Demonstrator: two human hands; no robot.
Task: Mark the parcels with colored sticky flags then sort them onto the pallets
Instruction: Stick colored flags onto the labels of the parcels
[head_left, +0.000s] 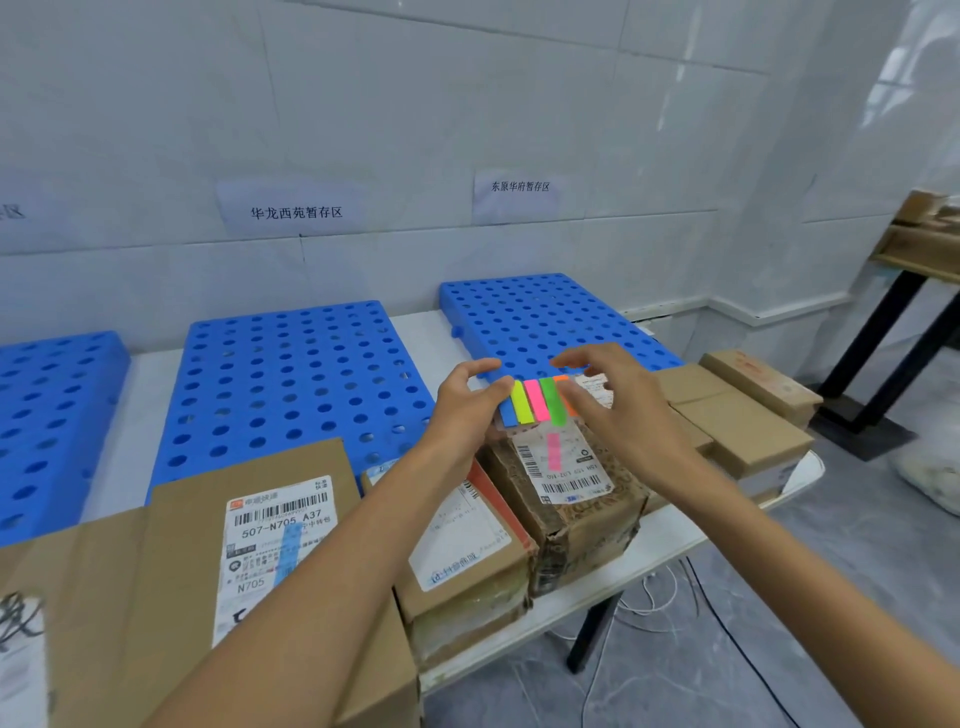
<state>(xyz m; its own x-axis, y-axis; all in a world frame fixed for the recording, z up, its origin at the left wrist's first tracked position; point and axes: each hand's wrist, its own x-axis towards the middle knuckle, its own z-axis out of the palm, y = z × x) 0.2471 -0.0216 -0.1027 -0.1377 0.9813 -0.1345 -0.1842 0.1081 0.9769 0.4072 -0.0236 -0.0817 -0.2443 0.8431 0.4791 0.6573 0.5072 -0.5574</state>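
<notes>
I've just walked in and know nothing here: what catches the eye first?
The fan of neon sticky flags held up at centre grabs you first. Behind it, blue perforated pallets lie along the white wall, and parcels crowd the near edge of the table, one wearing a pink flag.

Table (649, 540) across frame middle. Along its back edge, against wall: left pallet (52, 415), middle pallet (291, 384), right pallet (535, 317). Large parcel (171, 571) lower left, before middle pallet. Centre-left parcel (467, 551) touching centre-right parcel (576, 504). Flag pad (535, 402) above latter. Parcel stack (743, 421) right of them. Second table (919, 249) upper right.
</notes>
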